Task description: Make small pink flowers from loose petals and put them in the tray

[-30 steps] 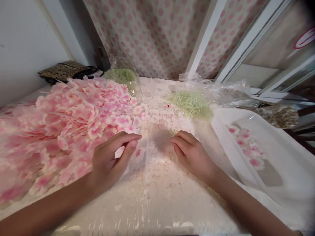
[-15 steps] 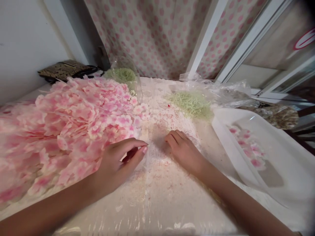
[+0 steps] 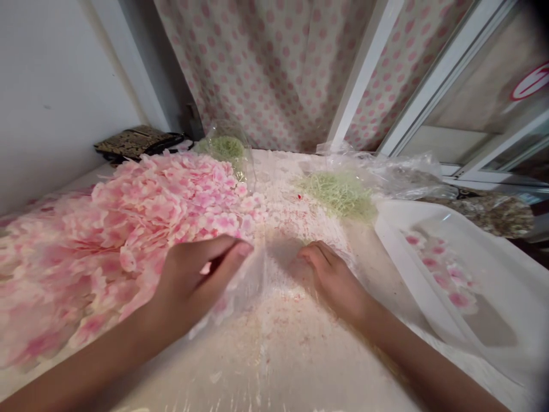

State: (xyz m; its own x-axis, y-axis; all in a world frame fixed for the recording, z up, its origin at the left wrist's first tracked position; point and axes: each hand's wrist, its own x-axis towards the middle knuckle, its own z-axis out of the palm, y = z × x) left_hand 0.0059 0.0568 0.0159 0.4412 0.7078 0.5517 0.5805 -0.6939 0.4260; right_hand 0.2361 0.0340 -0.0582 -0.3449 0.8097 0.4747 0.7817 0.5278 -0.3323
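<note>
My left hand (image 3: 195,280) sits at the right edge of a large heap of pink-and-white artificial petals (image 3: 128,246). Its fingers and thumb close on a bunched clear plastic film (image 3: 234,297). My right hand (image 3: 332,280) rests on the film farther right, fingers curled together, over a white surface strewn with pale flakes and pink specks (image 3: 283,349). Whether it grips the film, I cannot tell. A tuft of pale green shredded filler (image 3: 341,195) lies ahead of that hand.
A white plastic tray (image 3: 422,252) holding several pink petals stands at the right. A clear bag of green filler (image 3: 225,150) and a crumpled plastic bag (image 3: 398,174) lie at the back. A dark patterned pouch (image 3: 137,142) sits at the back left, before a polka-dot curtain (image 3: 274,74).
My left hand has drawn back slightly, and the film under it is lifted and bunched. My right hand has moved slightly nearer me. The whole scene sits lower in the view.
</note>
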